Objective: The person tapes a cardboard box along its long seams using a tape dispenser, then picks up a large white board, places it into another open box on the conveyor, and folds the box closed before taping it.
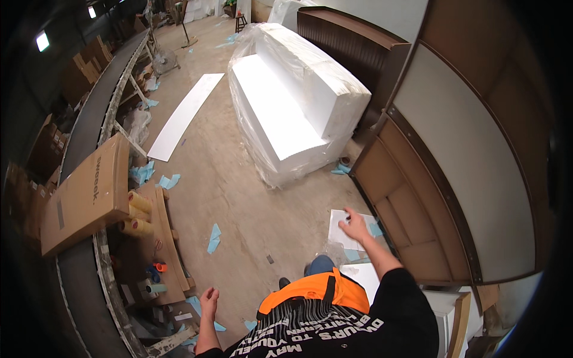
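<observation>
My right hand (355,226) reaches forward with its fingers apart and nothing in it. Below it lies a white sheet (337,234) on the floor by the wall; I cannot tell whether hand and sheet touch. My left hand (209,302) hangs low at my left side, loosely curled, with no object visible in it. Nearest to that hand is a workbench edge with a brown board (173,271). Ahead of me stands a big stack of white foam sheets (268,113), partly wrapped in clear plastic.
On the left a conveyor (95,128) runs away from me, with a large cardboard box (89,194) on it. Tape rolls (140,206) sit beside the box. A long white panel (186,116) and blue scraps (213,237) lie on the floor. Brown framed panels (412,209) line the right.
</observation>
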`<state>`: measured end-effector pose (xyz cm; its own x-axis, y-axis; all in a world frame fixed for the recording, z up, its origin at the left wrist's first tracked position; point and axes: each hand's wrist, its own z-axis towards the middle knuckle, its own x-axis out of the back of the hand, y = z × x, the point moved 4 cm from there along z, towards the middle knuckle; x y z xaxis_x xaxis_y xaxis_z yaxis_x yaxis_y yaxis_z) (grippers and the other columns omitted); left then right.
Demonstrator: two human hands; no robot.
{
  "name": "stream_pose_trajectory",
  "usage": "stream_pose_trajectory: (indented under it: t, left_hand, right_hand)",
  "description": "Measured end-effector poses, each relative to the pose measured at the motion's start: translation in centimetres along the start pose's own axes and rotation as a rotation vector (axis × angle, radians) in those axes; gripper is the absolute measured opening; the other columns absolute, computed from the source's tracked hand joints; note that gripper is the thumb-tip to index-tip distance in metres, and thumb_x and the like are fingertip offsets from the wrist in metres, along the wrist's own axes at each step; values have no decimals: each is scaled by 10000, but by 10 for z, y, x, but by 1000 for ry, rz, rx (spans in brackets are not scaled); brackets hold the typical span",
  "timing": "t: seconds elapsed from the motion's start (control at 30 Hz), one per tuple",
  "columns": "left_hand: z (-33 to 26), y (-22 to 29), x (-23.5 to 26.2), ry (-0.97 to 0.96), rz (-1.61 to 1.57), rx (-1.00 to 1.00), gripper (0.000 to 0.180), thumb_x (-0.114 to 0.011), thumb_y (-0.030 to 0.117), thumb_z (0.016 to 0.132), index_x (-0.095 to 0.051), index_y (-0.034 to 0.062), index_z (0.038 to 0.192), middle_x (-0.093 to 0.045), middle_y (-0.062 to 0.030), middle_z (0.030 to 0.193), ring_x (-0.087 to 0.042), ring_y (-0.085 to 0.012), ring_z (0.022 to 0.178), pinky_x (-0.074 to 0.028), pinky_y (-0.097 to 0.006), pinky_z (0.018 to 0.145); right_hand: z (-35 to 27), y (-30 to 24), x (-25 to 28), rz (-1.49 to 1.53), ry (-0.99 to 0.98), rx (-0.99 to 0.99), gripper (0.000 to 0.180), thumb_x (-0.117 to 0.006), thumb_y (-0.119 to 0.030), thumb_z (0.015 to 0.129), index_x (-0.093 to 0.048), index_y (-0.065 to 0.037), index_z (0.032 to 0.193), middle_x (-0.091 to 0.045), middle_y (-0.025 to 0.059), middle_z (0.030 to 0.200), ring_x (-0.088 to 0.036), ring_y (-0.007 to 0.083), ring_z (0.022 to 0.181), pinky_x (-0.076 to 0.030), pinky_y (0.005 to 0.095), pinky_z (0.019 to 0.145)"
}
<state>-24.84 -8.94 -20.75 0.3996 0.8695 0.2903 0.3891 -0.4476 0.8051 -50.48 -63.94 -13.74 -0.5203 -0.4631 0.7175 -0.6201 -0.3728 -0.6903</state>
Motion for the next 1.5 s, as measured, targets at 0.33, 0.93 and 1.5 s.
stream_pose_trajectory:
  t: [0.33, 0.93, 1.5]
  left_hand:
    - [-4, -18, -36, 124, 13, 592, 333, -668, 243, 849, -606, -29, 1031, -593, -33, 799, -544, -139, 687, -432, -288, 603]
    - [89, 157, -138, 139, -111, 629, 549, -636, 362, 901, -496, 33, 1318, -658, -81, 1042, -618, -217, 859, -495, -360, 781]
    - [121, 181, -198, -83, 215, 617, 685, -623, 371, 884, -382, -2, 1406, -561, -218, 1233, -574, -327, 1082, -474, -466, 901]
  right_hand:
    - [442, -6, 33, -199, 97, -27, 831, -689, -349, 720, -372, 58, 1372, -451, 277, 1355, -421, 404, 1264, -357, 429, 1070]
    - [622, -33, 24, -460, 42, -349, 1118, -761, -457, 602, -222, 28, 1453, -316, 267, 1384, -290, 439, 1268, -170, 537, 1104]
    - [629, -19, -1, -527, 47, -308, 1248, -777, -425, 567, -74, 25, 1494, -259, 286, 1438, -261, 429, 1314, -162, 526, 1120]
